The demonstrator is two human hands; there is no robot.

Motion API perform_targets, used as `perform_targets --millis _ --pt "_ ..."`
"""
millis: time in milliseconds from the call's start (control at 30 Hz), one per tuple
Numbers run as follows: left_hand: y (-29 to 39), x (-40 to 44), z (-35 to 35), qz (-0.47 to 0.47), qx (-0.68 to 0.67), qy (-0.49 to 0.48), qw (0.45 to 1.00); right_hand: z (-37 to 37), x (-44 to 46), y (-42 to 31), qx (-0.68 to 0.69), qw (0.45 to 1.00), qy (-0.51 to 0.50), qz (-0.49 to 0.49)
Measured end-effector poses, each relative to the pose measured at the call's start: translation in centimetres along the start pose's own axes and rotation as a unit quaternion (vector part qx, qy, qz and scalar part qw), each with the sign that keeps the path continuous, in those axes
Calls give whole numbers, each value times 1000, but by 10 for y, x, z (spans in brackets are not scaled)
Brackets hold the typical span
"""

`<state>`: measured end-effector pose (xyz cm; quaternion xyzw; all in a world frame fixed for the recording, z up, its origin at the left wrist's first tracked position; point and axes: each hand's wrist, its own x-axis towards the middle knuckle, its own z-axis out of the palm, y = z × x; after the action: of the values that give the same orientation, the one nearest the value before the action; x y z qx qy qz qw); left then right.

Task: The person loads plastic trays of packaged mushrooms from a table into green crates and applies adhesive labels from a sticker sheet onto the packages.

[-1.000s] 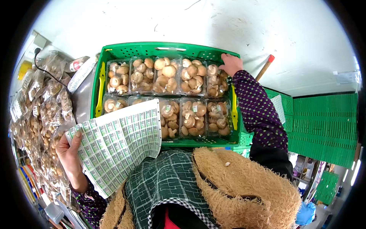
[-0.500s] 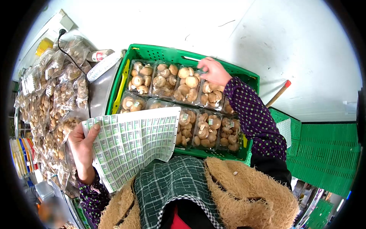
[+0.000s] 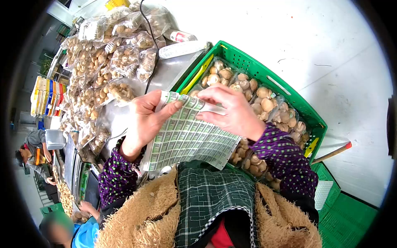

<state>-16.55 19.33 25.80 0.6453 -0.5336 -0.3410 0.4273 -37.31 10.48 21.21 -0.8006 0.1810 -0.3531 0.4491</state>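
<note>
– So, what's being worked with, biggest stuff first?

– A green crate (image 3: pixel 248 62) gets listed first. Next comes the label sheet (image 3: pixel 186 142), held up in front of the chest, partly over the crate's near edge. Super light and floppy, judging by the waves in it, so creases would be picked up easily if it were grabbed mid-sheet. Better held by the margins.

– And below that size?

– Mushroom packs (image 3: pixel 264 101), lined up in the crate. Probably slick plastic, with contents easily bruised.

– How's the grip?

– 2 hands are used. The upper left corner is pinched by the left hand (image 3: pixel 147 118), thumb laid on the printed side. The right hand (image 3: pixel 233 109) is held at the upper edge, fingers curled; whether anything is pinched there can't be told.

– Tiniest bits?

– Printed labels (image 3: pixel 202 144). Likely thin and tacky, so best lifted by 1 edge.
</note>
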Motion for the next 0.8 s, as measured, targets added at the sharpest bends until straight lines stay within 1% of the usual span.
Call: perform_targets --millis 33,67,133,167,200,233,300,367,433,467,500,533,567,600,633,667,700,767,800 --pt "-3 4 -1 31 44 -4 999 6 7 3 -34 997 34 -61" --pt "-3 5 -4 65 85 -8 994 9 9 4 -26 997 43 -59" --pt "3 4 -3 71 82 1 994 14 11 6 -20 997 51 -59" --pt "4 2 0 77 76 6 994 18 9 6 -41 994 71 -68" --pt "1 2 -1 69 88 5 994 21 7 6 -65 991 92 -73" --pt "-2 0 1 60 92 26 994 26 9 6 -136 973 140 -126" --pt "-14 1 -3 47 136 26 989 32 9 10 -201 952 159 -168" --pt "-13 2 2 21 81 38 996 36 10 14 -247 932 167 -206" --pt "-24 4 -5 -15 59 24 998 33 6 11 -191 955 129 -186" --pt "-25 3 -7 -8 55 50 997 22 4 15 -91 988 106 -61" --pt "-26 1 -11 0 52 74 996 0 1 25 12 994 83 66" --pt "-35 -2 -27 -26 79 84 993 -24 4 65 11 984 116 133" --pt "-44 -4 -34 -36 10 128 991 -47 1 119 8 969 147 199" --pt "-48 -6 -41 -40 -33 142 989 -67 -11 159 -104 955 129 245" --pt "-51 -6 -47 -43 -75 157 984 -77 -23 192 -214 927 110 286" --pt "-56 -4 -50 -37 -95 184 978 -74 -30 215 -265 914 108 289" --pt "-62 -1 -55 -36 -98 189 976 -71 -33 231 -314 898 103 291" --pt "-73 6 -62 -18 -137 255 957 -66 -28 238 -467 821 78 319" --pt "-75 8 -66 -7 -153 288 945 -69 -24 240 -494 797 52 344"
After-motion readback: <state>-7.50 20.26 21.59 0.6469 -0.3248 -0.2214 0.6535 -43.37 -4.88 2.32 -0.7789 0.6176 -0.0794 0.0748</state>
